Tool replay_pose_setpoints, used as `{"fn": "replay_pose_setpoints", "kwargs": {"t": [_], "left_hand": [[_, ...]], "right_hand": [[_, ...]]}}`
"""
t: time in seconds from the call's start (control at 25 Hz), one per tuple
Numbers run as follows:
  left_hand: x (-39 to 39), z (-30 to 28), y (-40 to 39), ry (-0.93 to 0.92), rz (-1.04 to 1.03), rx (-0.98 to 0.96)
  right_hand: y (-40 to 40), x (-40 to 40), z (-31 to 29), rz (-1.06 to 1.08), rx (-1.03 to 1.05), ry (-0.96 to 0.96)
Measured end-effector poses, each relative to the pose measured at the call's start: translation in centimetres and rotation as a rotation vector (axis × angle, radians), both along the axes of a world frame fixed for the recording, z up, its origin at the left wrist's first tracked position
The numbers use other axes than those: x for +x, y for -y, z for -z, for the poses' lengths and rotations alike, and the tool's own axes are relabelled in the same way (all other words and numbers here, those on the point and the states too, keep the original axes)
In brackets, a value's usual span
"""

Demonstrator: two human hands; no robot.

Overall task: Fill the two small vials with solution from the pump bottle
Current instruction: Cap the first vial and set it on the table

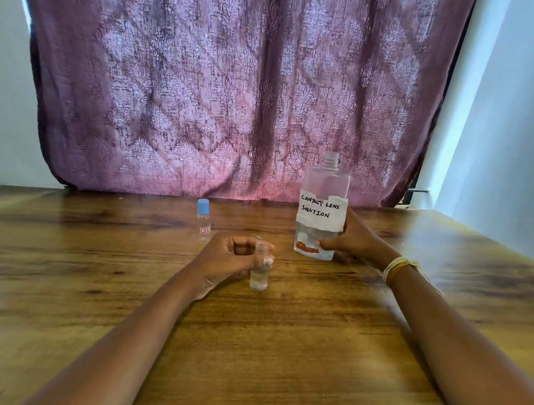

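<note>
two vials are on the wooden table (265,340), and only one of them matters for the next move as i read it. my left hand (228,259) is curled around the open vial (259,273), pinching it near the neck, so it stands upright with its long axis vertical and its mouth facing up; some clear liquid already seems to sit in its lower part. my right hand (350,238) grips the big bottle (322,209) low on its body, fingers wrapped round the base. the bottle stands nearly upright, just to the right of the open vial and slightly further from me, with its threaded neck bare and no pump fitted.

so the pour, i judge, has to come leftward and toward me: the bottle's mouth sits well above the vial's mouth and off to its right, and tipping it left would bring the two together. the narrow vial opening is the risk, since a wide neck could spill past it.

the capped vial (203,220), blue lid on, stands apart behind my left hand, nearer that hand than the right.
</note>
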State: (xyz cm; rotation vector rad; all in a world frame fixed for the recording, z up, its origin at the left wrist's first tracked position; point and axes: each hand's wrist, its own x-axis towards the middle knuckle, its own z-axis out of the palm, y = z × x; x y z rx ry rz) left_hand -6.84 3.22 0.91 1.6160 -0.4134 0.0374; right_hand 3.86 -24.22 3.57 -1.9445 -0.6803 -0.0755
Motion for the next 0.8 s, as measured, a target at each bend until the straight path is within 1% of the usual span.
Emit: {"fn": "replay_pose_setpoints", "kwargs": {"t": [0.08,0.16,0.2,0.32,0.36,0.44,0.52,0.6,0.64,0.72,0.8], "left_hand": [[0.1,0.2,-0.2,0.027,0.004,0.055],[0.0,0.1,-0.5,0.045,-0.011,0.116],[-0.1,0.1,-0.7,0.05,-0.017,0.15],[-0.5,-0.1,-0.8,0.058,-0.031,0.218],[-0.5,-0.1,-0.8,0.059,-0.04,0.225],[-0.4,0.0,-0.7,0.06,-0.066,0.247],[-0.4,0.0,-0.8,0.051,-0.081,0.265],[-0.3,0.0,-1.0,0.047,-0.091,0.279],[-0.3,0.0,-1.0,0.049,-0.097,0.29],[-0.2,0.0,-1.0,0.057,-0.11,0.31],[-0.1,0.1,-0.9,0.054,-0.116,0.307]], "right_hand": [[-0.2,0.2,0.6,0.073,0.04,-0.003],[-0.3,0.1,0.7,0.138,-0.007,-0.016],[-0.1,-0.2,0.4,0.193,-0.094,-0.036],[1.5,-1.3,-2.3,0.416,-0.514,-0.182],[1.7,-2.2,-3.5,0.437,-0.593,-0.235],[0.6,-4.0,-4.6,0.352,-0.543,-0.269],[-2.6,-5.4,-4.5,0.203,-0.455,-0.134],[-6.2,-5.8,-3.4,0.089,-0.482,0.09],[-7.8,-5.7,-2.9,0.046,-0.498,0.171],[-9.9,-4.7,-2.1,-0.045,-0.555,0.256],[-11.2,-3.8,-1.3,-0.104,-0.618,0.301]]}}
